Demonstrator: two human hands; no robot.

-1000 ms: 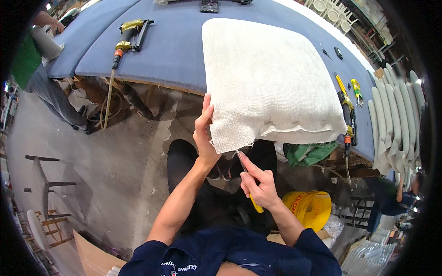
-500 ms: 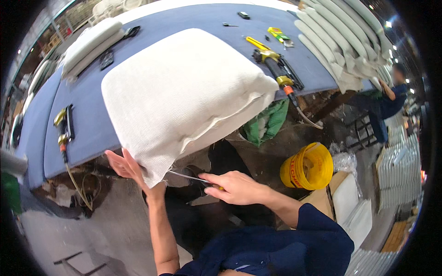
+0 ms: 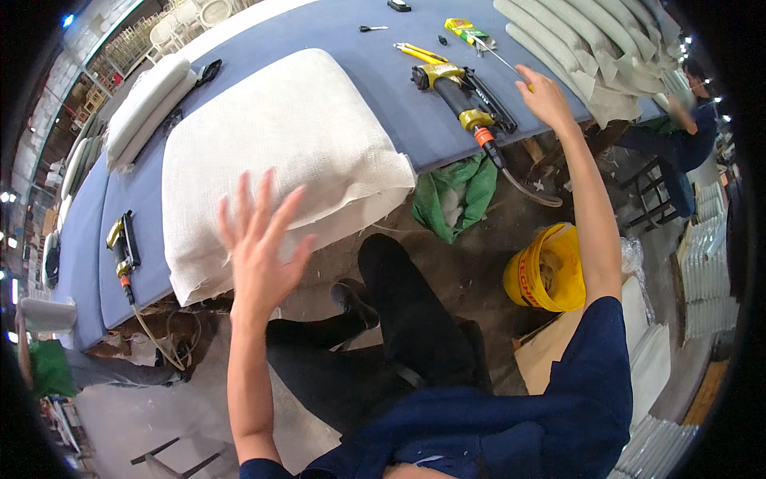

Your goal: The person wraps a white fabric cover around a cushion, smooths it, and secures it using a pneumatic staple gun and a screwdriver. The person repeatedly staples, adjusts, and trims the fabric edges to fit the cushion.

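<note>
A white fabric-covered seat cushion [image 3: 275, 128] lies on the blue-topped table, its near edge overhanging and loose fabric showing along the near side. My left hand [image 3: 267, 243] hovers over the cushion's near edge with fingers spread, holding nothing. At the right side of the table, my right hand [image 3: 546, 100] grips a thin metal-shafted tool [image 3: 499, 56] with a yellow handle. The shaft points to the far left, toward a yellow-green packet [image 3: 463, 30]. Beside that hand lies a yellow-and-black staple gun [image 3: 455, 96] with an air hose.
Another staple gun [image 3: 122, 247] lies at the table's left. Two yellow cutters [image 3: 421, 53] lie beyond the nearer gun. Cushions are stacked far left [image 3: 148, 108] and far right [image 3: 558, 48]. Below are a green sack [image 3: 455, 199] and a yellow bucket [image 3: 546, 271]. Other people are at both sides.
My right hand has carried the tool from the cushion's near corner out to the right over the table. My left hand has let go of that corner and opened above the near edge.
</note>
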